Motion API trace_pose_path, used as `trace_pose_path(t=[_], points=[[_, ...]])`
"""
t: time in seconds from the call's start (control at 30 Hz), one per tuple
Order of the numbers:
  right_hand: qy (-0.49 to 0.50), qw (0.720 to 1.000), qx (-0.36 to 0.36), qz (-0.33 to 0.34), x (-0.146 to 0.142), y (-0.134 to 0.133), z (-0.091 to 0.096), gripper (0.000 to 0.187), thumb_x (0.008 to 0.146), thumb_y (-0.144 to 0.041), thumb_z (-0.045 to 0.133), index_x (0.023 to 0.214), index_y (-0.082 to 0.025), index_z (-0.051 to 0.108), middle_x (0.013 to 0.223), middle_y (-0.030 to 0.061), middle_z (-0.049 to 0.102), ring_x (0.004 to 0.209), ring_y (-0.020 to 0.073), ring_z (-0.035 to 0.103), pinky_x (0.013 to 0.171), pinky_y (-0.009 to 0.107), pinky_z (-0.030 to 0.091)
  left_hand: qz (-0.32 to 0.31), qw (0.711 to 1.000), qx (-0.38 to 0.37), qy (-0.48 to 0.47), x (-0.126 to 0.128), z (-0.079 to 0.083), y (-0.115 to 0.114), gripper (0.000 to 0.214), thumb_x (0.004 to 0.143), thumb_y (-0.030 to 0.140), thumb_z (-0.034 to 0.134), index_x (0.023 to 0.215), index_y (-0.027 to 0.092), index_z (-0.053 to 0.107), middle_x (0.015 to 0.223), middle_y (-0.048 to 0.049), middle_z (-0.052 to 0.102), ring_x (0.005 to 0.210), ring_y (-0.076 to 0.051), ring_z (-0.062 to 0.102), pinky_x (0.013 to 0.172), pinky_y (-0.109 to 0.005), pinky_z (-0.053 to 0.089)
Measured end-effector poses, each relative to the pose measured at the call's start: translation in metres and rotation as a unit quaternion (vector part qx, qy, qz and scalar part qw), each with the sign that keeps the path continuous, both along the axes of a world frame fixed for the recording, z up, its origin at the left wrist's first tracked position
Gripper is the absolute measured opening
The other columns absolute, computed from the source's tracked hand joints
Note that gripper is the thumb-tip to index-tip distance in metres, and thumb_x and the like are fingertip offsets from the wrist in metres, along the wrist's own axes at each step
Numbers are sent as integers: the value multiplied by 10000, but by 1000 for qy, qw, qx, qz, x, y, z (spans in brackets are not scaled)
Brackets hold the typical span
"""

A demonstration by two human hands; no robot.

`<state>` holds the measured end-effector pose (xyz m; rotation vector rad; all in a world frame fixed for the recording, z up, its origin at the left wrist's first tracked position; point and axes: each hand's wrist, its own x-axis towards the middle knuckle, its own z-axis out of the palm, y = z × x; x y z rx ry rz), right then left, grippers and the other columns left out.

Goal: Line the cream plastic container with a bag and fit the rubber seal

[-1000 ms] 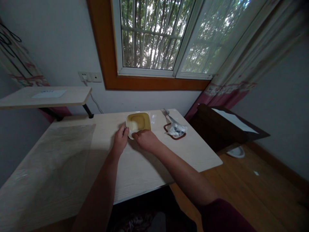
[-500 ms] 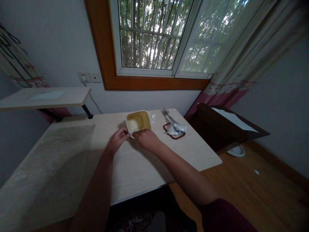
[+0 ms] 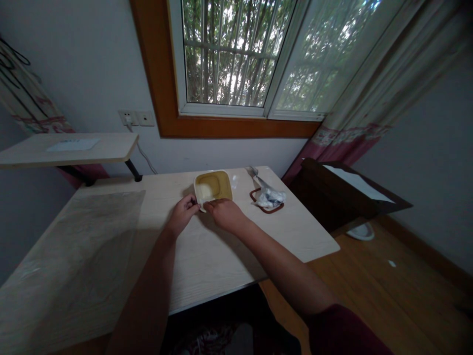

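A square, round-cornered yellow container [image 3: 222,181] with a pale rim stands tilted on the table, its hollow facing me. My left hand [image 3: 184,212] is closed, thumb and curled fingers pinching at the container's near left corner. A small whitish edge shows there between my hands; I cannot tell whether it belongs to the container. My right hand [image 3: 224,213] lies over the near rim with its fingers pressed together against it. Its fingertips point left, close to the left thumb, and hide part of the rim.
Right of the container, a crumpled clear plastic bag [image 3: 271,198] lies on a reddish-brown rounded frame [image 3: 274,211]. A metal fork-like utensil [image 3: 253,171] is behind it. A clear sheet [image 3: 92,246] covers the table's left side, below a raised shelf [image 3: 111,148]. A dark cabinet [image 3: 325,197] stands at right.
The container has shifted very slightly right, and both hands have moved with it. Their hold looks the same.
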<state>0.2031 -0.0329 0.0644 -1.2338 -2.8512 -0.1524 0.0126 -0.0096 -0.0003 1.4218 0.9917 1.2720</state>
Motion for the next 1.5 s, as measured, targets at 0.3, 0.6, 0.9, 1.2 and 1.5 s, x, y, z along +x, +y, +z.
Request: trace_pose_path(t=[0.3, 0.6, 0.9, 1.2, 1.5], points=[[14, 1000, -1, -8, -2, 2, -5, 174, 989, -180, 489, 1075, -138, 634, 1004, 125, 741, 916, 253, 705, 800, 326, 497, 84, 995, 22, 44, 12, 2, -2, 116, 669, 232, 602, 701, 195, 496, 632, 60, 448, 592, -98, 433, 553, -213, 314], [28, 1000, 4, -7, 1, 2, -11, 167, 972, -153, 512, 1092, -141, 628, 1055, 122, 739, 954, 238, 701, 837, 308, 490, 101, 992, 33, 70, 16, 2, -4, 100, 682, 241, 592, 718, 198, 509, 651, 56, 471, 620, -105, 462, 586, -221, 335], [40, 999, -11, -23, 5, 3, -12, 270, 1003, -176, 466, 1225, -142, 616, 1146, 149, 728, 1015, 234, 697, 885, 314, 489, 74, 996, 32, 40, 18, 2, -3, 193, 737, 319, 679, 764, 199, 529, 674, 58, 492, 623, -98, 473, 596, -209, 362], [97, 994, -29, -44, 2, 8, -21, 341, 1003, -171, 469, 1325, -141, 578, 1219, 151, 714, 1089, 220, 683, 928, 305, 482, 106, 993, 34, 24, 23, -1, -4, 260, 804, 406, 705, 841, 203, 547, 732, 43, 540, 685, -109, 528, 648, -205, 402], [127, 991, -25, -12, 14, -1, -14, 448, 967, -216, 558, 1406, -135, 527, 1253, 155, 694, 1113, 219, 663, 949, 312, 477, 81, 995, 13, -61, 27, -1, -5, 309, 791, 430, 734, 823, 190, 543, 750, 43, 541, 708, -108, 537, 682, -215, 420]])
